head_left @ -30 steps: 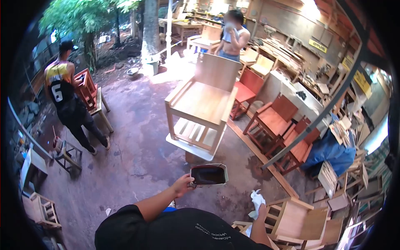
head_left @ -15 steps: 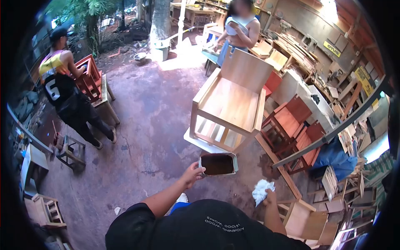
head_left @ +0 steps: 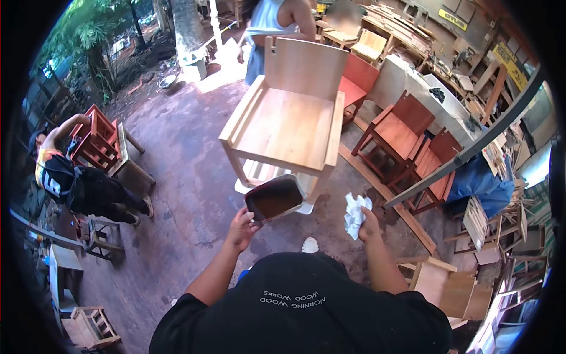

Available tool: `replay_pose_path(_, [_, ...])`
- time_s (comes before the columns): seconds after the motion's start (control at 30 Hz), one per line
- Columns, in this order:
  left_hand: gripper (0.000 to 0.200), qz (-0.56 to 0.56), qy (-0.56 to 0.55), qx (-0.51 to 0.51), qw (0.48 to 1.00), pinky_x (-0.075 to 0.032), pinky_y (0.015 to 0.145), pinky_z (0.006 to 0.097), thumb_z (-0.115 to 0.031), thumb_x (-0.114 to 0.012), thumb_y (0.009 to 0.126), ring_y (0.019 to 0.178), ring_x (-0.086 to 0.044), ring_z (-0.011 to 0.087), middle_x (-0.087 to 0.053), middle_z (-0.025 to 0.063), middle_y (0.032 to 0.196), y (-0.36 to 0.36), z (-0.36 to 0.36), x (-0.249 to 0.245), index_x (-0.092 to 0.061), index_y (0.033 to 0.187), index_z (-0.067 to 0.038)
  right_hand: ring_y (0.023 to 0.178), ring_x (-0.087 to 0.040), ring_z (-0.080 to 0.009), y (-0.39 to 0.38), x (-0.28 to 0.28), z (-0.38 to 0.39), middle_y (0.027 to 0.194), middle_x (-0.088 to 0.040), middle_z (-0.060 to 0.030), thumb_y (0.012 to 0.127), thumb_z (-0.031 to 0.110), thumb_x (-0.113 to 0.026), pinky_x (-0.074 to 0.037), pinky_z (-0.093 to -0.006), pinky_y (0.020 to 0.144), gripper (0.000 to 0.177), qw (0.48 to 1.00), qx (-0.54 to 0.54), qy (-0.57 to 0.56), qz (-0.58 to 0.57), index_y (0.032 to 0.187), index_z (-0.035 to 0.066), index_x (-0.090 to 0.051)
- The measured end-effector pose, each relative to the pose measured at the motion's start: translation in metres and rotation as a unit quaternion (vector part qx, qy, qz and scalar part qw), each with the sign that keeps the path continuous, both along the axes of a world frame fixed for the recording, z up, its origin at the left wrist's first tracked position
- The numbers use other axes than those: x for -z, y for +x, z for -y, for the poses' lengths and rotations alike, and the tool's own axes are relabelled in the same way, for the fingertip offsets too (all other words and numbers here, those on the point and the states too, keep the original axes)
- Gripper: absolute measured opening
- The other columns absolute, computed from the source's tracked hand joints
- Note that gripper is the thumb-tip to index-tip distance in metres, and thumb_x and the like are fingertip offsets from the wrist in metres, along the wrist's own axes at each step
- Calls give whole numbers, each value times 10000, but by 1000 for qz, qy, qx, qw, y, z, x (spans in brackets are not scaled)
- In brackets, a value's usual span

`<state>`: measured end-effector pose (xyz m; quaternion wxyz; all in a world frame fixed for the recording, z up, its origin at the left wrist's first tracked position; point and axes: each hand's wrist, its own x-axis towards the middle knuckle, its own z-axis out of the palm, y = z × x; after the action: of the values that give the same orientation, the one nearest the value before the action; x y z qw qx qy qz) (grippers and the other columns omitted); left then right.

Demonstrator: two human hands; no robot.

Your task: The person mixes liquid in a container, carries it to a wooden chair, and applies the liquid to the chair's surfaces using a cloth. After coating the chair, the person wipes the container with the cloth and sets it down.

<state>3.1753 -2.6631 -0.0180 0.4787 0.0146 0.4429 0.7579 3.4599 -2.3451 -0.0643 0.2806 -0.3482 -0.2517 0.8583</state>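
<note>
My left hand (head_left: 242,229) grips the left edge of a rectangular container (head_left: 275,199) with dark brown liquid in it. The container is tilted and sits just in front of a pale unpainted wooden chair (head_left: 285,121), overlapping its lower part in view. A crumpled white cloth (head_left: 356,216) is pinched in my right hand (head_left: 369,224), to the right of the container and apart from the chair. The chair stands raised on a white support (head_left: 306,208), its backrest on the far side.
Reddish-brown chairs (head_left: 400,128) line the right side, behind a long plank (head_left: 389,197) on the floor. A person (head_left: 76,183) bends at a red frame (head_left: 97,138) on the left. Another person (head_left: 277,26) stands behind the pale chair. A metal bar (head_left: 466,154) crosses the right.
The container has moved up and left and tilted. My right hand has risen with the cloth. The chair now appears nearer and farther left. The left person leans over more; the far person has shifted left.
</note>
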Motion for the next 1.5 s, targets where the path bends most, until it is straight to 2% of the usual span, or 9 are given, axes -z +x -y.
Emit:
replay_pose_path(0.07, [505, 12, 24, -38, 999, -463, 852, 367, -220, -619, 812, 950, -585, 210, -570, 70, 1109, 10, -23, -6, -422, 1260, -93, 812, -616, -269, -10, -7, -29, 986, -615, -128, 862, 187, -518, -520, -403, 735, 409, 999, -39, 34, 0, 1239, 37, -464])
replay_pose_path(0.1, [627, -24, 1, -16, 1000, -438, 908, 349, -371, -636, 783, 1046, -540, 181, -547, 28, 1177, 14, -34, -6, -391, 1320, -157, 812, -616, -269, -12, -9, -40, 986, -615, -128, 862, 187, -518, -520, -403, 735, 409, 999, -37, 27, -1, 1239, 37, -464])
replay_pose_path(0.2, [501, 8, 23, -70, 997, -464, 865, 360, -260, -611, 818, 1013, -558, 201, -555, 54, 1158, 30, -73, -27, -432, 1265, -119, 780, -619, -258, -22, -16, -85, 972, -614, -128, 852, 174, -503, -522, -393, 711, 414, 997, -68, 21, 7, 1235, 21, -464])
replay_pose_path(0.4, [550, -11, 54, -73, 996, -467, 875, 341, -328, -622, 829, 1029, -548, 182, -549, 33, 1170, 41, -133, -33, -407, 1293, -125, 654, -589, -183, -34, -27, -138, 874, -606, -92, 832, 119, -485, -460, -314, 510, 332, 993, -104, 61, 21, 1149, 19, -492])
replay_pose_path(0.63, [514, 7, 50, -85, 995, -475, 858, 347, -252, -613, 843, 940, -578, 195, -570, 76, 1109, 18, -166, -23, -394, 1281, -97, 541, -544, -146, -50, -46, -134, 779, -601, -59, 944, 410, -482, -403, -266, 437, 445, 985, -106, 89, 103, 1181, 36, -525])
replay_pose_path(1.0, [536, 26, 35, -158, 986, -487, 829, 361, -170, -665, 810, 904, -584, 214, -565, 76, 1072, -12, -196, 0, -392, 1262, -74, 758, -614, -149, -83, -97, -157, 976, -616, -60, 860, 321, -668, -504, -275, 626, 463, 961, -124, 206, 135, 1176, 18, -519])
replay_pose_path(1.37, [458, 6, 5, -274, 962, -485, 863, 376, -225, -590, 865, 995, -569, 213, -561, 71, 1129, 13, -232, 25, -416, 1265, -84, 804, -587, -124, -194, -157, -230, 891, -646, -60, 901, 251, -603, -470, -277, 707, 329, 841, -381, 374, 85, 1111, -3, -605])
replay_pose_path(1.43, [441, 17, 2, -297, 955, -478, 879, 375, -225, -573, 877, 1013, -560, 213, -558, 66, 1145, 25, -236, 26, -425, 1269, -86, 798, -614, -179, -213, -167, -234, 903, -661, -110, 879, 243, -620, -477, -302, 718, 334, 702, -412, 581, 16, 1127, 19, -606])
replay_pose_path(1.5, [453, 19, 24, -294, 955, -456, 914, 370, -262, -570, 893, 1053, -532, 204, -540, 56, 1190, 32, -240, 24, -431, 1291, -96, 835, -625, -209, -234, -184, -220, 922, -663, -106, 868, 230, -626, -479, -314, 740, 312, 651, -433, 624, 14, 1094, 15, -609])
